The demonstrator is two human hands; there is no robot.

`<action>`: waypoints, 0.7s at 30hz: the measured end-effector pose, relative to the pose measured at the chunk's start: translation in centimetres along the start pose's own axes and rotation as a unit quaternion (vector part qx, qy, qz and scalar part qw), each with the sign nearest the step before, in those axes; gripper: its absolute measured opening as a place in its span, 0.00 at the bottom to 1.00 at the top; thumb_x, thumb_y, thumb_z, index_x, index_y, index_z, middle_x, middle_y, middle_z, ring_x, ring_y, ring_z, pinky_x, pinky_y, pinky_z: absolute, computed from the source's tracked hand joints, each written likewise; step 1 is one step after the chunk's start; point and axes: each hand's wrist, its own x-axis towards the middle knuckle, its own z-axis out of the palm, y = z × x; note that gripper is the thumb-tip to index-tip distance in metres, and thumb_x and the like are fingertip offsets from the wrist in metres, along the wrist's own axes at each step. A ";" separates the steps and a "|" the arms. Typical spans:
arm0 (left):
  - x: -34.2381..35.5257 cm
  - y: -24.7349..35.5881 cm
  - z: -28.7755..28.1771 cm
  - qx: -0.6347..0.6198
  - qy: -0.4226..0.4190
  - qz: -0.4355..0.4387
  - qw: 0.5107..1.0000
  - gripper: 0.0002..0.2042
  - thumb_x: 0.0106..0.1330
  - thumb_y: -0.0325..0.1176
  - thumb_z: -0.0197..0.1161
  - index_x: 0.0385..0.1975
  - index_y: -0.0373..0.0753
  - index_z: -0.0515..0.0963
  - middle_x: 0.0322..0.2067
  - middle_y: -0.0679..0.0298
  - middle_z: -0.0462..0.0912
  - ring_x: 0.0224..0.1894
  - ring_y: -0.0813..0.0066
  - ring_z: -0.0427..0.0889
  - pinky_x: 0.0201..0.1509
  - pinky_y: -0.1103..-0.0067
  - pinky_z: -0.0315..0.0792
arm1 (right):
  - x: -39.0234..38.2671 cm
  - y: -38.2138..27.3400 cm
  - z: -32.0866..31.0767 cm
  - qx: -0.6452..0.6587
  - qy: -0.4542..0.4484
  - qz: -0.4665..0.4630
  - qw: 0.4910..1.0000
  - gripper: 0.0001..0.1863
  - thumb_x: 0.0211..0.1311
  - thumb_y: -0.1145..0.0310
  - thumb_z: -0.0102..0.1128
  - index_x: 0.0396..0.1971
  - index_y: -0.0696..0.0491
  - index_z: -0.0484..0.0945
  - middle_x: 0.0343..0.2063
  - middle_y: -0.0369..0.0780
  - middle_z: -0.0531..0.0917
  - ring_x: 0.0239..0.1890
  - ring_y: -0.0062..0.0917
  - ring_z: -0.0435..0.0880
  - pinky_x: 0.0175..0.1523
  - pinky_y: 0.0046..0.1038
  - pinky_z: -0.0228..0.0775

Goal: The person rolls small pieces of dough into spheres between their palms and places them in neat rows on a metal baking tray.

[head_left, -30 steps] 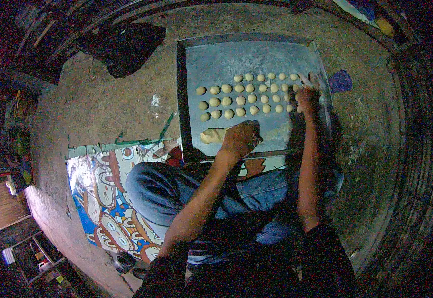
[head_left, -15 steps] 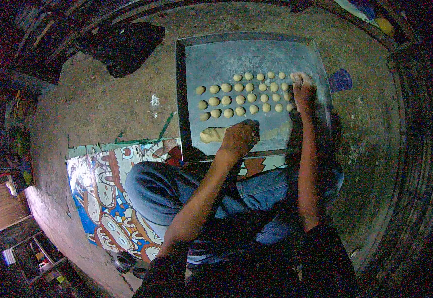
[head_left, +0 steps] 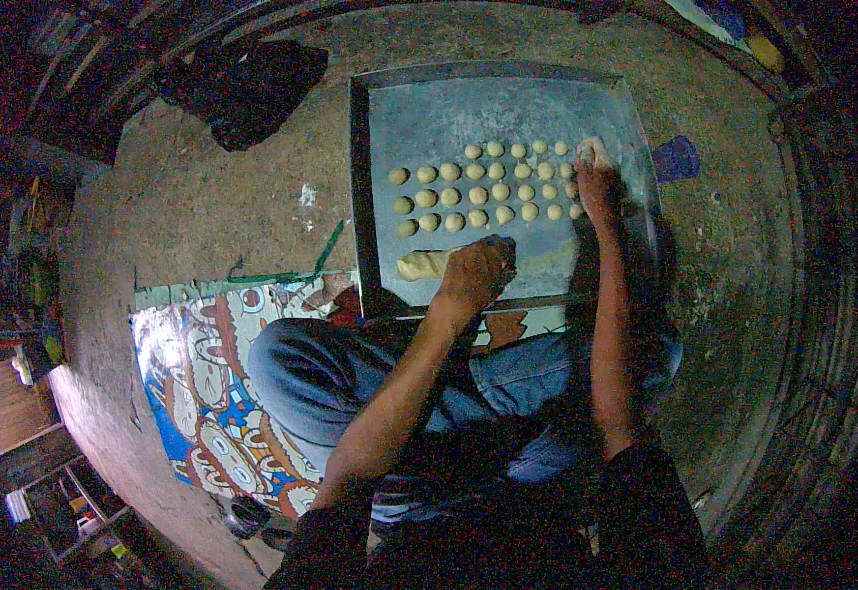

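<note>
A large grey metal tray (head_left: 468, 103) lies on the earthen floor in front of my knees. Several small round dough balls (head_left: 478, 194) sit on it in three rows. My left hand (head_left: 476, 273) is closed over one end of a thick dough roll (head_left: 421, 265) lying near the tray's front edge. My right hand (head_left: 594, 177) reaches to the right end of the rows, its fingers pinched on a small dough ball (head_left: 586, 150) at the top row.
A colourful patterned mat (head_left: 203, 383) lies under my legs at the left. A dark cloth bundle (head_left: 242, 84) rests on the floor behind the tray's left corner. A small blue object (head_left: 678, 157) sits right of the tray. Cluttered shelves (head_left: 16, 295) line the far left.
My right hand has moved up from the middle row to the right end of the top row. My left hand stays on the dough roll.
</note>
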 end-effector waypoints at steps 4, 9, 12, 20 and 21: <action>-0.2 -0.1 -0.1 0.037 -0.015 0.001 0.999 0.10 0.61 0.38 0.61 0.35 0.39 0.76 0.31 0.56 0.81 0.35 0.55 0.83 0.33 0.63 0.77 | 0.0 -2.1 -0.7 0.012 -0.047 0.021 0.999 0.12 0.65 0.62 0.56 0.42 0.53 0.78 0.32 0.44 0.84 0.33 0.37 0.83 0.41 0.36 0.74; -0.8 0.5 -1.1 0.052 0.002 -0.036 0.998 0.10 0.60 0.36 0.61 0.41 0.44 0.77 0.34 0.56 0.83 0.39 0.57 0.85 0.36 0.61 0.78 | 0.1 -1.4 -0.8 0.024 -0.165 -0.029 0.986 0.12 0.61 0.61 0.61 0.39 0.52 0.81 0.31 0.43 0.85 0.32 0.34 0.84 0.40 0.33 0.75; -0.8 0.8 -3.4 0.016 -0.043 -0.083 0.996 0.12 0.58 0.35 0.62 0.43 0.48 0.79 0.37 0.56 0.85 0.39 0.56 0.86 0.40 0.61 0.78 | -0.8 -2.7 -0.7 0.096 -0.307 -0.060 0.945 0.10 0.55 0.61 0.68 0.32 0.52 0.84 0.28 0.41 0.85 0.32 0.29 0.84 0.40 0.31 0.75; -0.7 -2.8 -1.4 0.025 -0.060 -0.044 0.997 0.14 0.55 0.32 0.64 0.41 0.39 0.79 0.35 0.50 0.84 0.40 0.49 0.84 0.42 0.60 0.78 | -9.5 -8.4 -3.3 0.044 -0.431 -0.173 0.885 0.18 0.46 0.71 0.70 0.41 0.53 0.82 0.38 0.46 0.86 0.40 0.38 0.85 0.46 0.36 0.76; -0.3 -3.4 -1.1 -0.008 -0.059 -0.046 0.997 0.14 0.54 0.33 0.65 0.41 0.38 0.79 0.35 0.49 0.84 0.39 0.49 0.84 0.41 0.61 0.78 | -10.1 -8.8 -3.5 0.007 -0.447 -0.167 0.879 0.19 0.49 0.71 0.67 0.45 0.53 0.81 0.40 0.48 0.85 0.42 0.41 0.85 0.47 0.38 0.76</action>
